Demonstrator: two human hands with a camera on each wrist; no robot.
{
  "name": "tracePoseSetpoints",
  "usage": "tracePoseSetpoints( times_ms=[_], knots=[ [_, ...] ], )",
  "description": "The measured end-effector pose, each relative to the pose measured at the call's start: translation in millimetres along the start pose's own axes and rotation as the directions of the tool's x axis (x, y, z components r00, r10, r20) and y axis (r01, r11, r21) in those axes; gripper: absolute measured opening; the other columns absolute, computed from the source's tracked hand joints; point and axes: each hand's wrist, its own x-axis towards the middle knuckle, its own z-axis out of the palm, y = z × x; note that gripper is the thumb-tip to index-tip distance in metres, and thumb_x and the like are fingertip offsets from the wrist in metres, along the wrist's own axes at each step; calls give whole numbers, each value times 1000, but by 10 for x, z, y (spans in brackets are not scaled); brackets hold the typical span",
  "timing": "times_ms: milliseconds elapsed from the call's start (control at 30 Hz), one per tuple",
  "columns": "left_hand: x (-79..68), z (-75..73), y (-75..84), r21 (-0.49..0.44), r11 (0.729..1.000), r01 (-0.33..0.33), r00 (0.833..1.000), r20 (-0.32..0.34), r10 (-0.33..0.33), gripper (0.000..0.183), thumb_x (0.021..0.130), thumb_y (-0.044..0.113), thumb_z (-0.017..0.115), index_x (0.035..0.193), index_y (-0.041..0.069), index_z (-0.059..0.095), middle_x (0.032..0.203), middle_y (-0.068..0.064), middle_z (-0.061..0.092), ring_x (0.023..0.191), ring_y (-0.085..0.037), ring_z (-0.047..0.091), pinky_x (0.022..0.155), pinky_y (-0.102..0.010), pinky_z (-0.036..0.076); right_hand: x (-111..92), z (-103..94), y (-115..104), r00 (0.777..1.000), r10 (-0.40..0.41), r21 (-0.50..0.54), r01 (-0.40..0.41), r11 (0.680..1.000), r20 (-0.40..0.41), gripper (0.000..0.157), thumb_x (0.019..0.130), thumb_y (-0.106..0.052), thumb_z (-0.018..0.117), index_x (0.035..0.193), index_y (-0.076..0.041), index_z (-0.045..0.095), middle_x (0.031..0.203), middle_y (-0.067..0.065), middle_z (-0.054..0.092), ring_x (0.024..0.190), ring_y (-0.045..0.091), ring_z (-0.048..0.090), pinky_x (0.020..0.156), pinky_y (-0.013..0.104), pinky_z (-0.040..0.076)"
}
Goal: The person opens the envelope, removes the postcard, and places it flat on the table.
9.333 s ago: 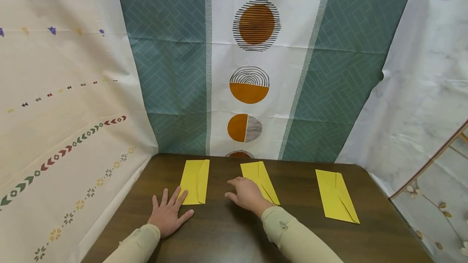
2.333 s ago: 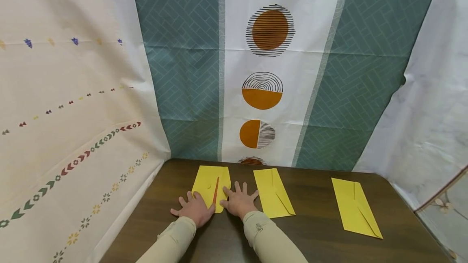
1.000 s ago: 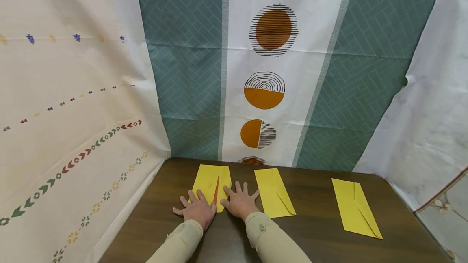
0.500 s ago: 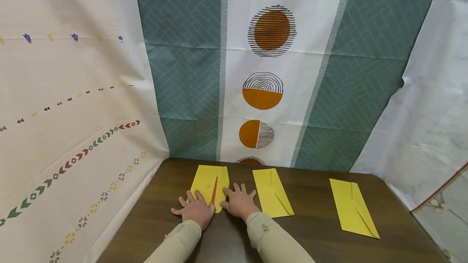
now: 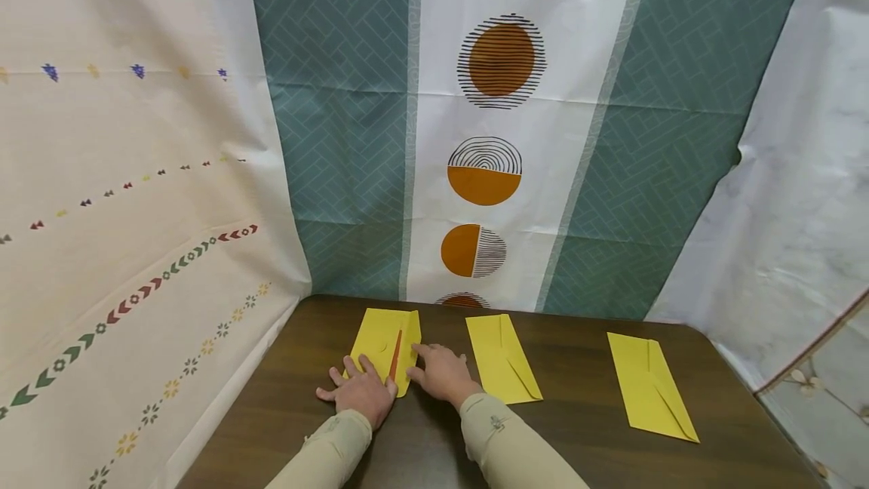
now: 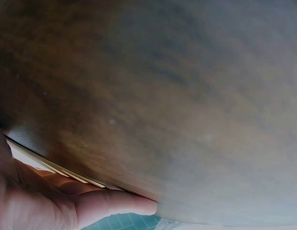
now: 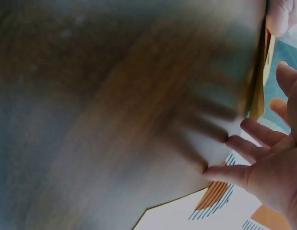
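Note:
The leftmost yellow envelope (image 5: 380,342) lies on the table with its flap (image 5: 412,342) folded out to the right and tilted up. A narrow red strip (image 5: 396,355) shows along the fold; I cannot tell what it is. My left hand (image 5: 363,393) rests on the envelope's near left part with fingers spread, its thumb beside the red strip. At the flap's right side, the fingers of my right hand (image 5: 444,376) touch it. In the right wrist view, the right hand (image 7: 275,158) shows extended fingers close to the envelope's edge (image 7: 257,103).
Two more yellow envelopes lie to the right, one in the middle (image 5: 504,357) and one farther right (image 5: 652,387). The dark wooden table (image 5: 570,436) meets a patterned curtain (image 5: 339,172) at the back. Light cloths hang at both sides.
Over the last second the flap has risen at its right side, and the right hand's fingers have drawn closer together. Earlier the envelope's flap lay folded over. The left hand stays nearly still.

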Motion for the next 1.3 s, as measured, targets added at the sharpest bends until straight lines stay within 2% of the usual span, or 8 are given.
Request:
tracePoseSetpoints(
  times_ms=[167,333,433,633,900,1033,1167,1300],
  knots=[
    [-2,-10,-26,-8,1000,10,1000,0,-10,79,98,48,60,151,-10,49,155,-43,46,139,-72,44,98,-95,32,38,-60,9,1000,-30,60,30,998,-6,55,103,-42,69,151,-16,62,147,12,68,136,33,65,108,57,55],
    [22,8,-41,-10,1000,10,1000,-2,-10,79,99,49,58,152,-9,48,157,-42,45,140,-72,42,98,-95,30,47,-130,17,997,-57,146,64,987,-50,53,102,-35,72,149,-12,64,145,13,69,134,34,66,107,55,57],
    [29,16,-40,-9,1000,10,1000,-7,-10,79,99,49,58,152,-9,49,157,-42,45,140,-72,43,98,-95,30,54,-173,-10,995,-40,245,61,968,-89,52,101,-31,74,148,-11,64,140,14,71,121,32,71,99,51,61],
    [41,16,-20,-3,1000,17,1000,-2,-17,79,99,50,60,151,-8,50,158,-41,45,140,-72,42,99,-95,30,103,-235,-133,993,-7,470,64,880,-122,54,100,-28,76,148,-8,63,134,17,72,106,28,72,90,46,63],
    [35,38,21,7,1000,14,1000,-1,-14,80,99,52,60,152,-8,50,158,-40,45,140,-72,43,99,-95,30,137,-141,-232,998,41,546,-11,838,-44,56,98,-22,79,149,-6,61,130,20,74,113,34,73,91,47,64],
    [16,34,32,7,1000,19,1000,-17,-18,80,98,52,62,150,-7,52,157,-39,47,139,-71,45,99,-94,31,115,-90,-241,997,80,592,-67,803,4,59,96,-15,81,149,0,59,124,23,75,102,29,76,84,42,66],
    [5,38,29,4,1000,21,999,-24,-21,79,98,53,62,149,-7,52,156,-39,47,138,-70,46,99,-94,32,94,-41,-244,993,102,658,-118,744,62,61,95,-7,80,150,4,57,117,23,75,86,22,76,73,37,65],
    [0,22,16,11,1000,16,1000,-21,-16,79,99,52,62,150,-8,52,156,-40,48,138,-70,47,100,-93,33,85,-26,-270,988,100,726,-154,671,117,62,93,-2,79,150,5,55,115,21,76,84,20,75,74,40,66]
  ],
)
